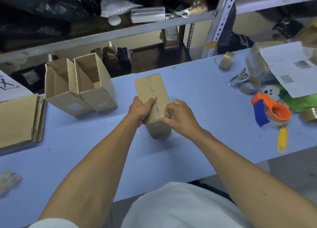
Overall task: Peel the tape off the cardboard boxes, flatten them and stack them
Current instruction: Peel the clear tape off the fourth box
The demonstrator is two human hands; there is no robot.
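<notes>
Left hand [141, 107] gripping matte cardboard box [151, 88], right hand [177, 115] pinching glossy tape [169, 114]

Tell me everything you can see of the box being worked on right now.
The closed box is plain brown corrugated cardboard, oblong, standing on the blue table with its long top face tilted toward the camera. A seam runs lengthwise down the top, rough where tape seems already lifted. The left hand grips its left edge, thumb on top. The right hand pinches a clear tape strip at the near corner.
</notes>
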